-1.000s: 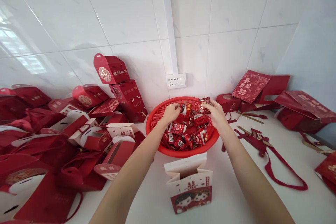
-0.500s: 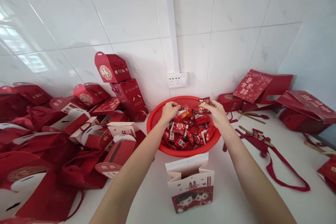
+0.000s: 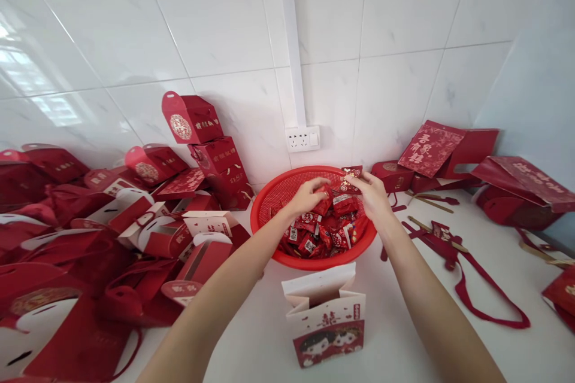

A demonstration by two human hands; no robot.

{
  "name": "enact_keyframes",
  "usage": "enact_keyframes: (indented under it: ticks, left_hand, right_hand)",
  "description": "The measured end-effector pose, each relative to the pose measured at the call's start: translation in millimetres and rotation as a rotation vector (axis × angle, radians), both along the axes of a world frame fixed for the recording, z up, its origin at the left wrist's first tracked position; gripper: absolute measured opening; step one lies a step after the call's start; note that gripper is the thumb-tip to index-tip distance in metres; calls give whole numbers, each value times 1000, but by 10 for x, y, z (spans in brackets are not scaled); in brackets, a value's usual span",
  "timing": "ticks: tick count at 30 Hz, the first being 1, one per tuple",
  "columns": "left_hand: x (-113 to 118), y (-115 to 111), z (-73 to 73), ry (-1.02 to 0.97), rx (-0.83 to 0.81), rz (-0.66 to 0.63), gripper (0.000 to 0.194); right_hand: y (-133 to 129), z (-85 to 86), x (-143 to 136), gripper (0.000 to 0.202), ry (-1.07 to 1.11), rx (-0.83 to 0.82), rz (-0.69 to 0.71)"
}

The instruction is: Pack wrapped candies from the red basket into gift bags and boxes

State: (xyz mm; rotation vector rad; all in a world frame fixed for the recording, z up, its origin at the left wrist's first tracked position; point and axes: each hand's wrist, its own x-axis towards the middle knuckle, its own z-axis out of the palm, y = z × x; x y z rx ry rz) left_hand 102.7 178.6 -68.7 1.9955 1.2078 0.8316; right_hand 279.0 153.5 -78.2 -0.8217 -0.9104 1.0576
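A red plastic basket (image 3: 269, 188) holds a heap of red wrapped candy packets (image 3: 309, 245). Over the middle of the heap, my left hand (image 3: 308, 198) has its fingers closed round a shiny red packet (image 3: 324, 200). At the basket's right side my right hand (image 3: 372, 192) pinches a flat dark red packet (image 3: 351, 178) with gold print, between thumb and fingers. In front of the basket an open-topped paper gift box (image 3: 330, 335) stands upright, cream above and red below, with two cartoon figures on its face. Its inside is mostly hidden.
Many red gift boxes (image 3: 144, 287) crowd the left side, with a stack (image 3: 220, 155) against the tiled wall. More boxes (image 3: 431, 146) lie at the back right. Red ribbons (image 3: 489, 293) are spread on the white table (image 3: 404, 347). A wall socket (image 3: 302, 139) is behind the basket.
My left hand has moved right across the heap and closed on a red packet. My right hand still holds the dark red packet in nearly the same place.
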Motion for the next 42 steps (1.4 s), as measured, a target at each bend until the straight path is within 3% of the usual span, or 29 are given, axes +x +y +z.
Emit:
enact_keyframes:
  ticks: [3,6,8,13,22,25,28,31,34,35,38,42]
  left_hand:
    - [124,-151,-15,88,-70,-223,23]
    - [212,-270,-56,300,-72,-415,46]
    - [246,-312,-73,507,-12,-444,56]
    - [247,-289,-32,791,125,-268,35]
    - [16,-109,42,801,129,179,31]
    - [-32,-91,68,751,147,250,39]
    - [-29,-119,85,672,186,104,35]
    - [26,-183,54,614,119,-266,35]
    - [91,-249,2,704,69,-597,57]
    - [109,-266,-10,761,81,-631,63]
    - [144,-291,-28,904,118,-567,68]
    - [151,-253,-75,837,119,-439,48]
  right_hand:
    - [26,-3,11,32,41,17,-58]
    - [44,-10,9,29,66,24,-81]
    - [51,-15,1,29,75,28,-82]
    - [56,-23,-3,30,86,30,-73]
    - [41,-13,-9,27,100,32,-70]
    - [36,-9,-16,25,104,21,-69]
    - [30,-7,-15,25,95,21,-68]
    - [22,-7,-9,25,80,24,-68]
    - [15,-11,-4,24,61,25,-59]
    - [14,-12,-3,24,55,26,-56]
    - [11,-15,-6,23,44,23,-53]
    - [-3,-10,-18,24,26,12,-47]
